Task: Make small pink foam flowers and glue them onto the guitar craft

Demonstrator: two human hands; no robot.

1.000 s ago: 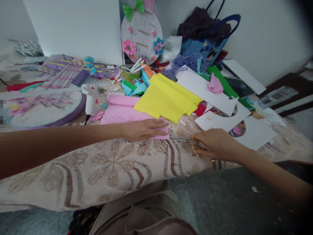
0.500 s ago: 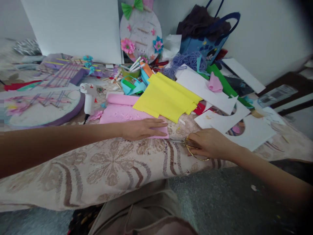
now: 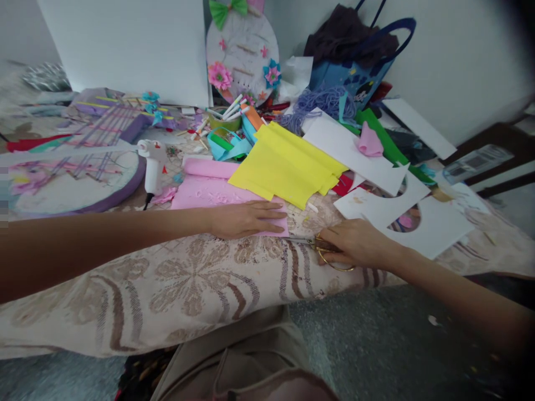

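My left hand (image 3: pixel 248 219) lies flat with fingers stretched out, pressing on a pink sheet (image 3: pixel 204 192) near the front of the cloth-covered table. The far part of that sheet curls into a roll. In my right hand (image 3: pixel 355 242) is a pair of scissors (image 3: pixel 301 240) with gold handles, its fingers around the loops. The blades point left and meet the sheet's near right corner, close to my left fingertips. Whether the blades are apart is too small to tell. Yellow sheets (image 3: pixel 288 161) overlap the pink one just behind my hands.
A white glue gun (image 3: pixel 153 167) stands left of the pink sheet, beside a round purple-edged piece (image 3: pixel 137 178) with strings. White cut-out card (image 3: pixel 443 223) lies right. Behind are purple yarn (image 3: pixel 313 106), a blue bag (image 3: pixel 346 81) and a decorated disc (image 3: pixel 242 53). The patterned tablecloth (image 3: pixel 188 289) drapes over the front edge.
The scissors and my right hand have shifted very slightly left toward the pink sheet. My left hand stays flat in the same place. The view has shifted slightly.
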